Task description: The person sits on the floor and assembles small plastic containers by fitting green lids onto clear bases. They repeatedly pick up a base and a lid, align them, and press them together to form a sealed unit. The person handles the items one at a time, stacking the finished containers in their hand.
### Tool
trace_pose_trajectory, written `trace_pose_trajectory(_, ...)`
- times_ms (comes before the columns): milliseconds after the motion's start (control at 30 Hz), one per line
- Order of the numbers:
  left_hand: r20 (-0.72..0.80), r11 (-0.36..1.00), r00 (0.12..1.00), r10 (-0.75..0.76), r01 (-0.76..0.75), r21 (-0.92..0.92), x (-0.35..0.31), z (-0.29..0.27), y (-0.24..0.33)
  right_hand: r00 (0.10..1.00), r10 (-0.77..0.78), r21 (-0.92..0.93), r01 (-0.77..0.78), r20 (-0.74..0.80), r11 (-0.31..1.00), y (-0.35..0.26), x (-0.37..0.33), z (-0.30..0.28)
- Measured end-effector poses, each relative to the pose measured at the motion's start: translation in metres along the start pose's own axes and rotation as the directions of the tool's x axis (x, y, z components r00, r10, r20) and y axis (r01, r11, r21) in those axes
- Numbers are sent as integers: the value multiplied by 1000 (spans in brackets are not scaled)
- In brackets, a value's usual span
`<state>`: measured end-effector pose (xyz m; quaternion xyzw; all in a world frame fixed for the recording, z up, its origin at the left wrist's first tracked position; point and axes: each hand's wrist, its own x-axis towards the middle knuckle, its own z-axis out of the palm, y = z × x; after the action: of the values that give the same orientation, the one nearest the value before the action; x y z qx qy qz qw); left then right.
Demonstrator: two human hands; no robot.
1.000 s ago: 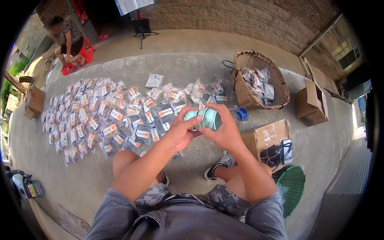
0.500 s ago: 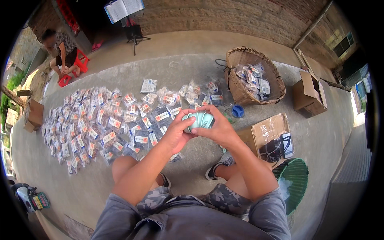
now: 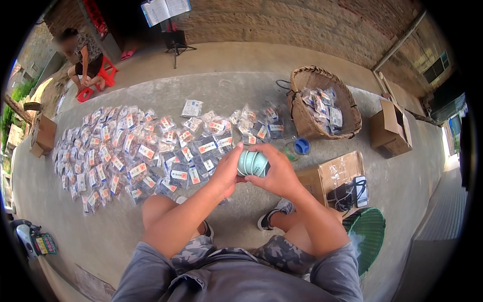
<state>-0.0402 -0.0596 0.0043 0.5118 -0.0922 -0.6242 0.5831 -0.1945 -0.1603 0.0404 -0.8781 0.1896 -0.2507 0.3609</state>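
Observation:
A mint-green rounded object [image 3: 252, 164] sits between my two hands in front of my body, with thin bands or cord running across it; its exact kind I cannot make out. My left hand [image 3: 227, 172] closes on its left side, and the thumb lies near the top. Around the right side my right hand [image 3: 277, 170] is wrapped. The palms and fingers hide the object's ends and underside. Just beyond and to the left, many small clear packets [image 3: 146, 152] with blue, white and orange labels lie spread over the concrete.
A woven basket [image 3: 298, 117] holds more packets. Nearby are a blue-lidded container [image 3: 302, 146], a taped carton [image 3: 339, 169] with a phone [image 3: 361, 191] and black cables, a green basket [image 3: 372, 232] and an open carton [image 3: 386, 132]. A person [image 3: 88, 56] sits far left.
The view has shifted slightly, so the surroundings sit lower. My hands have turned the mint-green object, and its bands now run more upright. Both hands still hold it.

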Motion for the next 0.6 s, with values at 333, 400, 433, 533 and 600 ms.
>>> trace_pose_trajectory(333, 139, 985, 983, 117, -133, 110, 9, -9, -12, 993, 28, -275, 4, 113, 962, -22, 2, -13)
trace_pose_trajectory(400, 192, 991, 980, 53, -75, 107, 6, -11, -9, 990, 22, -261, 15, 140, 965, -19, 0, -17)
trace_pose_trajectory(433, 211, 994, 977, 24, -45, 94, 3, -11, -7, 985, 78, -204, -46, 152, 978, -18, 1, -20)
trace_pose_trajectory(533, 217, 1000, 976, 9, -15, 25, -9, -6, 0, 974, 172, -18, -171, 148, 985, -12, 5, -29)
trace_pose_trajectory(600, 195, 1000, 980, 29, -29, -2, -12, -2, 1, 964, 229, 124, -246, 134, 961, -6, 5, -30)
